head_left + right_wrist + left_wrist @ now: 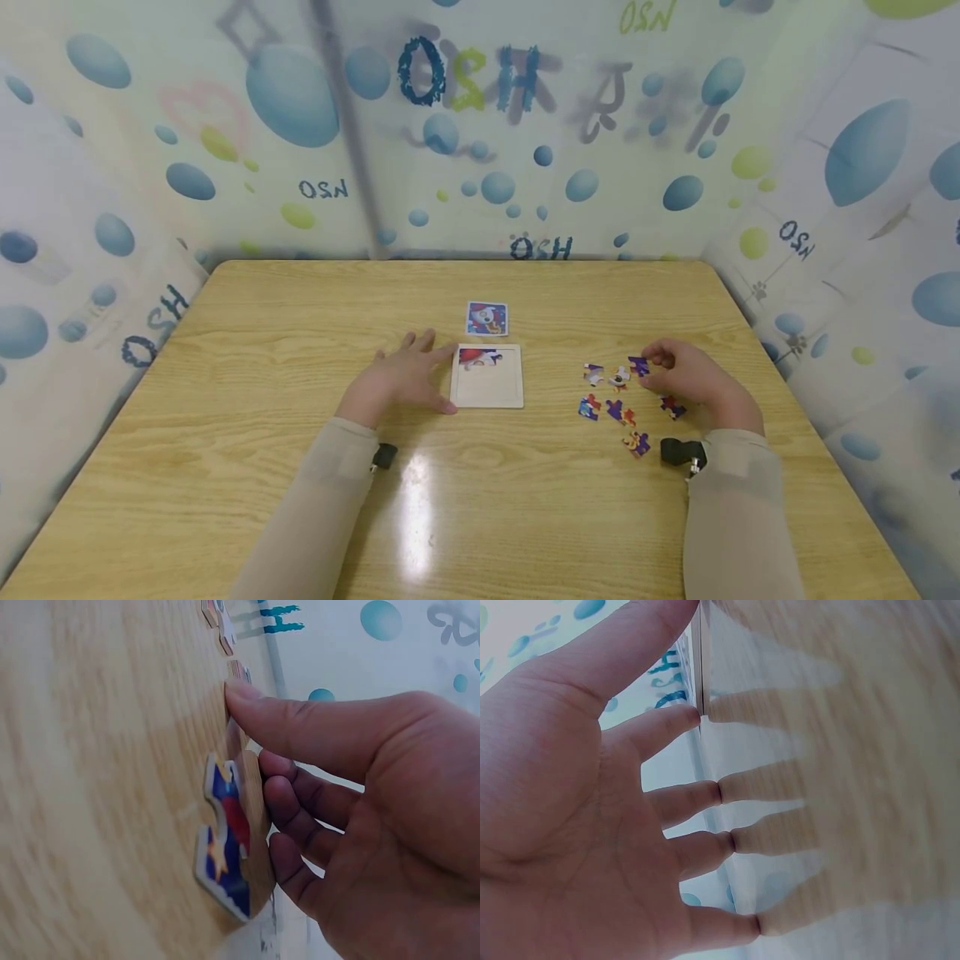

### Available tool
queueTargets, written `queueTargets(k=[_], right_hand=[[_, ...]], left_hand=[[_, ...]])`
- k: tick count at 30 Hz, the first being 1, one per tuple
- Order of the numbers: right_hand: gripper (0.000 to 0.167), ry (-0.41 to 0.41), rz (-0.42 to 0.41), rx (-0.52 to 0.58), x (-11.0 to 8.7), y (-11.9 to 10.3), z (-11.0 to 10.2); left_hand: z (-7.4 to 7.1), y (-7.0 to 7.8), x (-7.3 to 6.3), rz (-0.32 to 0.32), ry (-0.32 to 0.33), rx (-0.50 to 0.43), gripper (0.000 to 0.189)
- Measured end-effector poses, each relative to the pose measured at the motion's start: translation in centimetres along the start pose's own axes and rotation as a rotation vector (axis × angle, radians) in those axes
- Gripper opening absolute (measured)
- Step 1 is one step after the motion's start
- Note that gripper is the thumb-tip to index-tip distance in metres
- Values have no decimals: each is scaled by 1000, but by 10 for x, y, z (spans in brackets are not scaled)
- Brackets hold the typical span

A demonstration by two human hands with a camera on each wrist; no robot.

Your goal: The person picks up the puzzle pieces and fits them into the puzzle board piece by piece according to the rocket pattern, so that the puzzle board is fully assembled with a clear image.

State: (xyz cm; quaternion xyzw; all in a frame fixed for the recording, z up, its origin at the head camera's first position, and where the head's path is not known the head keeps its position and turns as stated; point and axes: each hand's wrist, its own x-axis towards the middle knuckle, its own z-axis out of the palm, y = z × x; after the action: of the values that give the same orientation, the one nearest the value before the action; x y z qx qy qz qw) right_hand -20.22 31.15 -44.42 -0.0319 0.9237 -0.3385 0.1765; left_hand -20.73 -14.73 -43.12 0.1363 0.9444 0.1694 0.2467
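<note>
A square puzzle tray [487,389] lies on the table, with a red and white piece [477,357] in its upper left part. At the tray's left side is my left hand [408,375], its fingers spread and straight, thumb and index tips at the tray's left corners. On the right, my right hand [686,379] has its thumb and bent fingers at a purple puzzle piece [638,366], pinching its edge. A blue and red puzzle piece [229,817] lies under that palm in the right wrist view.
Several loose pieces, including a red and blue one [589,407] and an orange and purple one [636,444], lie left of and below the right hand. A small picture card [487,318] lies beyond the tray. Printed curtains [480,192] surround the wooden table [300,300].
</note>
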Motion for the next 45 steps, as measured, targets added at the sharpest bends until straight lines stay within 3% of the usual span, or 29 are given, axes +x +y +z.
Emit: queueTargets(k=[19,25,31,37,45], right_hand=[[62,22,4,16,-9,5,8],[63,81,23,3,-10,3,8],[65,136,-14,14,-11,-19,9],[57,183,-71,39,1,-51,22],[52,150,-101,80,21,-88,50]], left_hand=[[1,-1,0,-8,-4,-7,106],[4,-2,2,-1,-3,-4,107],[5,-3,4,3,-2,-1,108],[2,-1,1,2,3,-10,108],[0,0,-2,-2,9,-2,107]])
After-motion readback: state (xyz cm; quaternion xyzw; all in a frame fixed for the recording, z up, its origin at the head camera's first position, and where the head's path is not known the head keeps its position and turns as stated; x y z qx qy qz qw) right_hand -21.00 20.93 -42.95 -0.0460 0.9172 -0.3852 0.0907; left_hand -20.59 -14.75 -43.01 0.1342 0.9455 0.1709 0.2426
